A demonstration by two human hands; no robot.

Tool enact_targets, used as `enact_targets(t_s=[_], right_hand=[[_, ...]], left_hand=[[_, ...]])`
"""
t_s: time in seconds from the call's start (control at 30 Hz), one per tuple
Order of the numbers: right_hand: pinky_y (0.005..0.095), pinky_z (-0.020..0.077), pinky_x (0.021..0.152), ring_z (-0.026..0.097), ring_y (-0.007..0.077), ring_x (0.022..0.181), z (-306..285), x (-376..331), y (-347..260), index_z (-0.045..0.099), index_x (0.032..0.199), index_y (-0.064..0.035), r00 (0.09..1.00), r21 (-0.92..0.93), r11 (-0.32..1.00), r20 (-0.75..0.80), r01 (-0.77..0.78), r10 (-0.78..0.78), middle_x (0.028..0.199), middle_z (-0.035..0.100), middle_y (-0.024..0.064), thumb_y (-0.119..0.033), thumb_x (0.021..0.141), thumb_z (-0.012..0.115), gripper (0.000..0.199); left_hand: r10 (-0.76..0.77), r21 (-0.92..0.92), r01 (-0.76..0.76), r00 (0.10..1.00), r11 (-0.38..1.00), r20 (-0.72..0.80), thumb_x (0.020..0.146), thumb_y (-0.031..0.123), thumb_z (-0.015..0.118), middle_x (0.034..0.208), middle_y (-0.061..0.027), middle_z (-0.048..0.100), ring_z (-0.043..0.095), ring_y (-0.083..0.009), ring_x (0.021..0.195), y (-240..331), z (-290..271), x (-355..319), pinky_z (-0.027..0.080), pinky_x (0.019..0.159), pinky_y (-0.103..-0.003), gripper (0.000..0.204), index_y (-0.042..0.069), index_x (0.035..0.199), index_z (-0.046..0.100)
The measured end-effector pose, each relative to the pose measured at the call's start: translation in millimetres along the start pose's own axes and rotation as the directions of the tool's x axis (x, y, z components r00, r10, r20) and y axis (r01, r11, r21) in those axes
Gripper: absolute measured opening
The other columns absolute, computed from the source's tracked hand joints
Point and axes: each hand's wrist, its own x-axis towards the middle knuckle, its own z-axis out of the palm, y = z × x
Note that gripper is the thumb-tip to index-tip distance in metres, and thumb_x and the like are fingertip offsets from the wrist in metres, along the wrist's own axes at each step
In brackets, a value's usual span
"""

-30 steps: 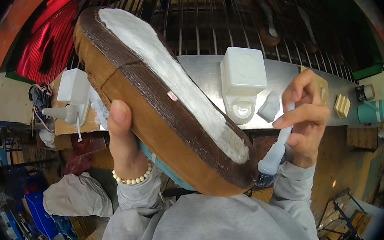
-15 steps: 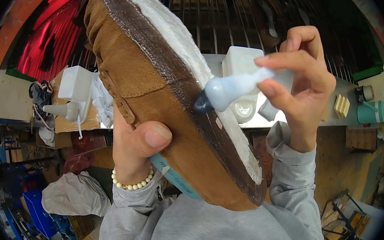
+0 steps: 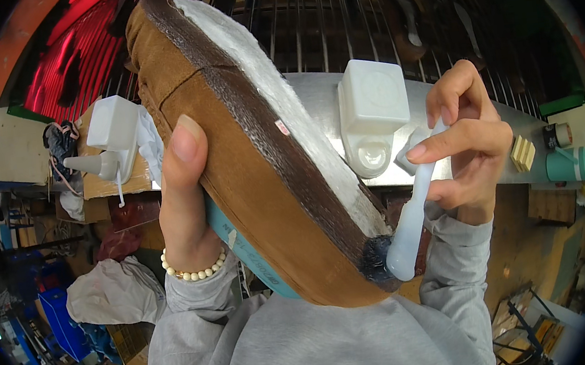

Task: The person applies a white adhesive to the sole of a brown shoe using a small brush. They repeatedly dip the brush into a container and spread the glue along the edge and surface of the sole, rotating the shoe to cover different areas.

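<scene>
"Position and hold?"

"Brown shoe raised before the chest, tilted, underside showing, on the near side of the tabletop. Left grip clasped round its side; right grip pinching a brush, bristles against the shoe's lower end."

"Handling?"

"Probably stiff, given the teal form at its underside; moderate weight. Suede-like flank should hold well. Dark band glistens, presumably slippery: take the flank instead. Brush likely light."

"Markings?"

"Small pinkish label beside the white strip, illegible. Dark lettering on the teal form, unclear."
</scene>
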Motion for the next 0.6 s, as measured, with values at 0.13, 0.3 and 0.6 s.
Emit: enact_targets(t_s=[0.13, 0.3, 0.6], right_hand=[[0.0252, 0.0299, 0.063, 0.044, 0.0135, 0.075, 1.2, 3.1, 4.9, 0.083, 0.085, -0.0156, 1.0, 0.057, 0.998, 0.027, 0.014, -0.015, 0.085, 0.042, -0.0014, -0.029, 0.043, 0.095, 0.046], [0.0257, 0.0306, 0.063, 0.044, 0.0132, 0.075, 11.9, 11.9, 10.9, 0.084, 0.085, -0.016, 0.999, 0.128, 0.992, 0.029, 0.02, -0.024, 0.084, 0.042, -0.0016, -0.027, 0.043, 0.095, 0.045], [0.0255, 0.033, 0.064, 0.045, 0.0127, 0.076, 42.7, 40.1, 28.8, 0.084, 0.086, -0.0159, 0.991, 0.309, 0.949, 0.097, 0.055, -0.089, 0.085, 0.042, -0.0022, -0.025, 0.045, 0.095, 0.044]], left_hand=[[-0.08, -0.112, 0.075, 0.996, 0.991, -0.043, 0.094, 0.053, 0.063, 0.119, -0.0165, 0.066, 0.068, -0.0237, 0.103, -5.1, -2.5, 3.5, 0.059, 0.089, -0.037, 0.068, 0.001, 0.135, 0.05], [-0.202, -0.167, 0.182, 0.973, 0.969, -0.111, 0.095, 0.055, 0.061, 0.115, -0.0135, 0.067, 0.07, -0.021, 0.1, -20.6, -7.5, 2.4, 0.06, 0.087, -0.035, 0.064, 0.004, 0.133, 0.052], [-0.396, -0.448, 0.376, 0.917, 0.811, 0.052, 0.099, 0.059, 0.049, 0.122, -0.0123, 0.065, 0.069, -0.0198, 0.103, -50.3, -10.9, -1.4, 0.061, 0.086, -0.036, 0.061, 0.008, 0.134, 0.054]])
